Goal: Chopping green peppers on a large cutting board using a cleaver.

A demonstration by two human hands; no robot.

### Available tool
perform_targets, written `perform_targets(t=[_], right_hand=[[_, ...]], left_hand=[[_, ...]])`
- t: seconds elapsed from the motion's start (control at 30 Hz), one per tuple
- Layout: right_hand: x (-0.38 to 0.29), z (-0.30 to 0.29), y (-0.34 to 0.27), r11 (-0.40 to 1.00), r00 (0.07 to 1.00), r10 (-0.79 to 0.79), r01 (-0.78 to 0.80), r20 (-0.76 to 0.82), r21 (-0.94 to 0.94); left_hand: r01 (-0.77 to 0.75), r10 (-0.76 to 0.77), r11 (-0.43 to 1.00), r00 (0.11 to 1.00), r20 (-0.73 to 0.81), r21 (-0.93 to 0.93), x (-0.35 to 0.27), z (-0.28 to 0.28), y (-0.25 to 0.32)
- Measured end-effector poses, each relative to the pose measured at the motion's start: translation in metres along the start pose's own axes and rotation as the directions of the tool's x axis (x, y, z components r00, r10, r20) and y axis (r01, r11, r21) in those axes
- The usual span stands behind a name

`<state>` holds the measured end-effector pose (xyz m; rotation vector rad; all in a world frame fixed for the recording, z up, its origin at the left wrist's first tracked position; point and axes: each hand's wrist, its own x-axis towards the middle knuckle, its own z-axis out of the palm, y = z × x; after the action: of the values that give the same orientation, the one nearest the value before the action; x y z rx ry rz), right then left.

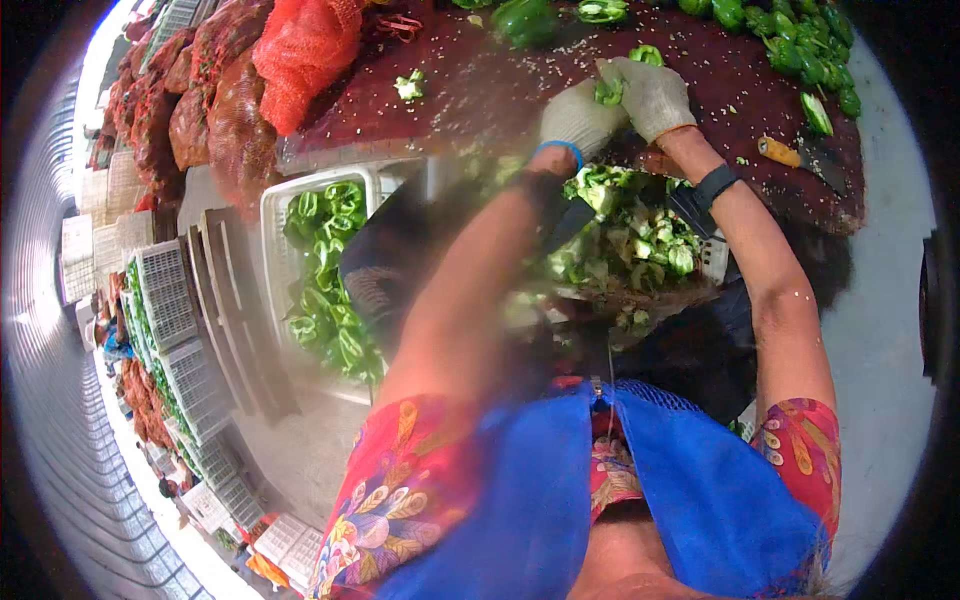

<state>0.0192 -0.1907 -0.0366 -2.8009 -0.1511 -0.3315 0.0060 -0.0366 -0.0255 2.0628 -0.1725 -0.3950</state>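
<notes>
My left hand point(583, 120), in a pale knit glove with a blue cuff edge, meets my right hand point(654, 96) over the near part of the dark red table point(480, 97). Between them is a piece of green pepper point(609, 91), which both hands grip. The fingers partly cover it. Another green pepper piece point(646, 55) shows just beyond my right knuckles; whether the hand touches it cannot be told. Below my wrists lie pepper cores and scraps point(660, 244), heaped in a container. To the right, a knife with a yellowish handle point(780, 152) rests on the table.
Whole green peppers point(802, 49) are piled at the far right, near a cut pepper point(816, 114). A white crate point(274, 247) at left holds cut peppers point(330, 255). A red mesh bag point(307, 60) lies beside filled sacks point(240, 120). Stacked crates point(169, 296) stand farther left.
</notes>
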Motion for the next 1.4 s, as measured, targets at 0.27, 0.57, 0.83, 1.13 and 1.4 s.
perform_targets(t=[0.27,0.57,0.83,1.13,1.4], right_hand=[[0.001,0.004,-0.019,0.993,0.998,0.04,-0.045,-0.048,-0.113],[0.013,-0.012,-0.043,0.968,0.967,0.251,-0.25,0.042,-0.04],[0.061,-0.018,0.009,0.98,0.972,0.081,-0.037,-0.222,0.194],[-0.058,-0.127,-0.108,0.948,0.928,-0.194,0.093,0.319,0.304],[-0.087,-0.117,-0.076,0.513,0.892,0.259,-0.451,0.37,0.73]], left_hand=[[-0.085,-0.018,0.756,0.989,0.15,0.649,0.004,-0.035,0.023],[-0.037,-0.083,0.927,0.951,0.298,0.374,0.003,-0.062,0.006],[0.321,0.003,0.396,0.937,0.351,-0.861,-0.084,-0.069,0.016],[-0.059,0.372,0.687,0.884,0.281,-0.724,-0.096,-0.058,-0.011],[-0.055,0.104,0.979,0.962,0.253,-0.194,-0.146,-0.039,0.033]])
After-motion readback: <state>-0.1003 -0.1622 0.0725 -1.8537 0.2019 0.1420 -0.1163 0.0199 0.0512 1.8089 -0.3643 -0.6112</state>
